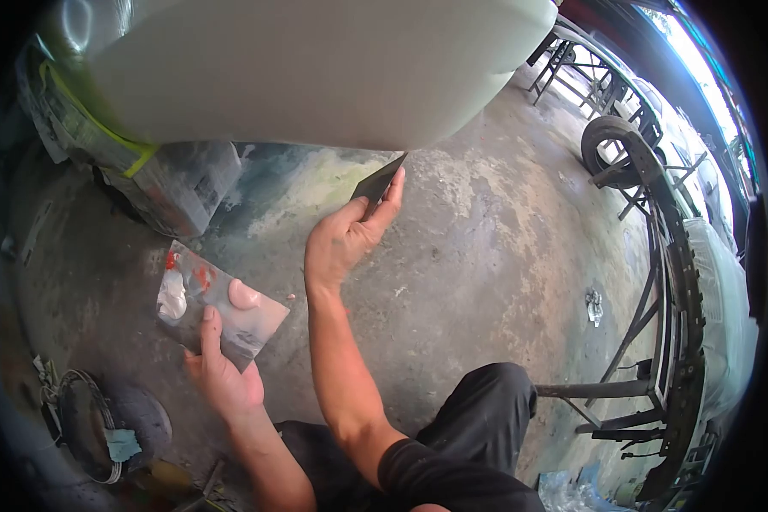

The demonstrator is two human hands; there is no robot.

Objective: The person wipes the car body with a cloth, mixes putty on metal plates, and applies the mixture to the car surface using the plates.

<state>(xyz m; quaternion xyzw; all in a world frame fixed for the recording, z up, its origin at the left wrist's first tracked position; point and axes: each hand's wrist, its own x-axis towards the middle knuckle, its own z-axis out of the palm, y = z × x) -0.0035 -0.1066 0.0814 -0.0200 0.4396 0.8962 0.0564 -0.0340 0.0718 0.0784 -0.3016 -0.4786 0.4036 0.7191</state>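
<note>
My left hand (226,371) grips a flat mixing board (222,299), thumb on top and fingers underneath. On the board lie a whitish dab of paste (172,297), a pink dab of filler (243,294) and red smears. My right hand (350,235) is closed round a thin dark spreader (377,183), raised ahead of me. The spreader's tip is right at the lower edge of a pale, smooth car body panel (316,77) that fills the top of the view.
Paper masking with yellow-green tape (136,162) covers a part at the left. A metal rack (653,341) and a tyre (610,149) stand on the right. Crumpled foil (594,307) lies on the stained concrete floor (452,282). Coiled wire (90,418) sits at lower left.
</note>
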